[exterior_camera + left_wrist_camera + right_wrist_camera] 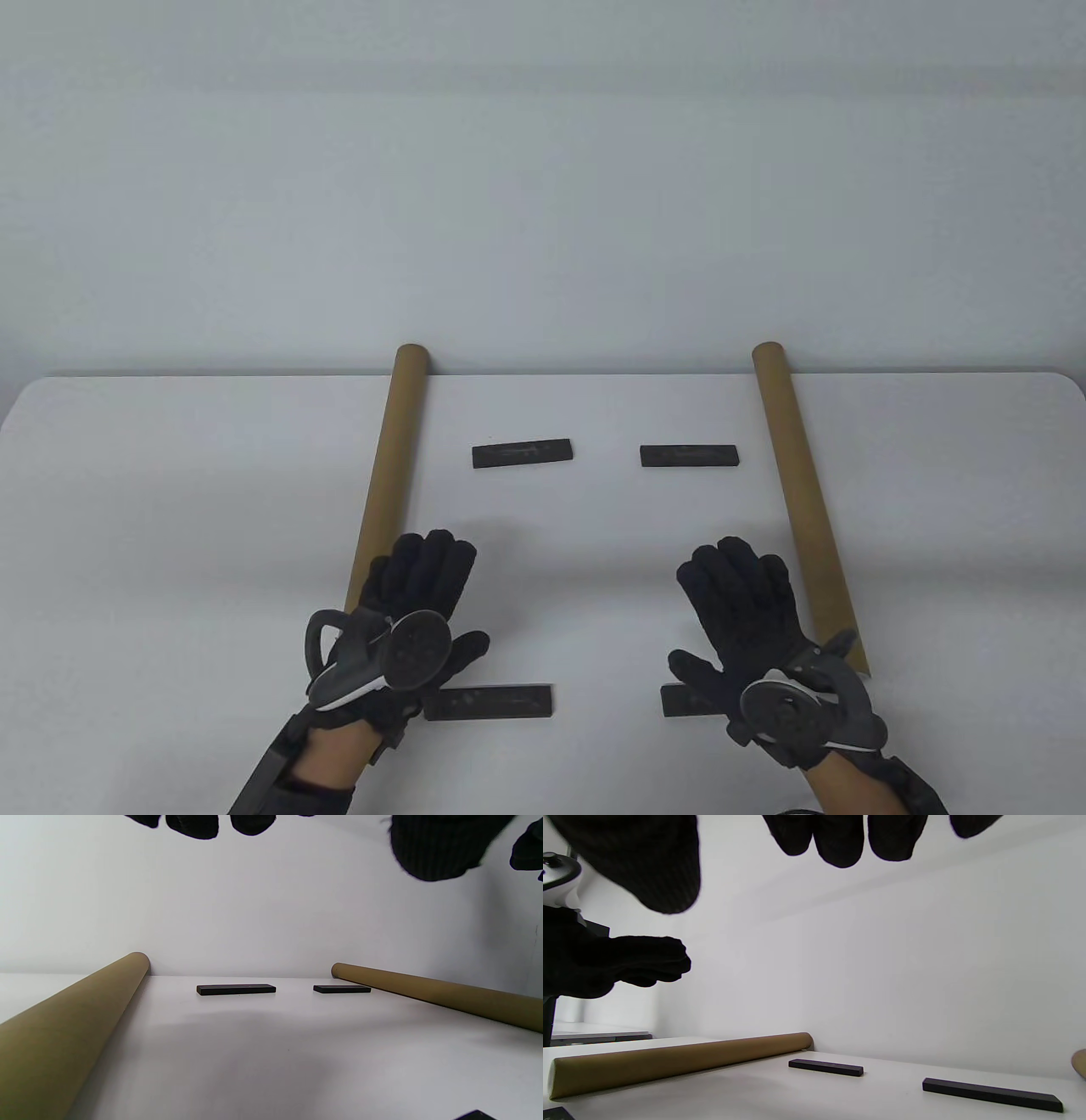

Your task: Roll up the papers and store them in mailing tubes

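Gloved hands (585, 628) above unlabelled tubes (386, 484)

You see a white desk (212, 475) against a pale grey-white wall (543, 170). The left tube (386, 475) and right tube (802, 492) are plain tan-brown cardboard. Four flat bars are matt black: far left (522, 452), far right (688, 456), near left (492, 703), near right (683, 701). Your left hand (416, 594) and right hand (747, 603) wear black knit gloves; each tracker (416, 649) is dark grey with a white edge.
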`<state>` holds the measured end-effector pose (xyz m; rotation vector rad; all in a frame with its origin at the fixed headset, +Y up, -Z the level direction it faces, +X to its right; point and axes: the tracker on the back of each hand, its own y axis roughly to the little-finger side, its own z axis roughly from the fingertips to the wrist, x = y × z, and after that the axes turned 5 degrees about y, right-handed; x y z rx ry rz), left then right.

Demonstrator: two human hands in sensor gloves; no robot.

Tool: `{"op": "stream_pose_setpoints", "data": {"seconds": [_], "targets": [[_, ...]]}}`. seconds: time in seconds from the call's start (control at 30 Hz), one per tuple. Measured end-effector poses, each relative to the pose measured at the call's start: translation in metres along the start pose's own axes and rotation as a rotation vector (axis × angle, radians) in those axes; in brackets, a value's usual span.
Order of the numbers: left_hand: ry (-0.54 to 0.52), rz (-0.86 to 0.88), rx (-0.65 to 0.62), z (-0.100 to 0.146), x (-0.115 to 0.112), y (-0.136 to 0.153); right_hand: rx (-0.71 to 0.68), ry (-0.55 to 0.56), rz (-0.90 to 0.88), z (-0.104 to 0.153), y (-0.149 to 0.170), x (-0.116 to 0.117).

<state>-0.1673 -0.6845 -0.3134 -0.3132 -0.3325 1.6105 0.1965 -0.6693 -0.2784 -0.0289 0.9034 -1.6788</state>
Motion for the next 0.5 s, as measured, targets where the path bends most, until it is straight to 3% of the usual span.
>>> {"op": "stream_pose_setpoints", "data": {"seconds": [0.5], "targets": [[0.01,-0.009,0.016,0.0015,0.001,0.0052,0.016,-0.031,-0.029,-0.002,-0.0009,0.0061]]}}
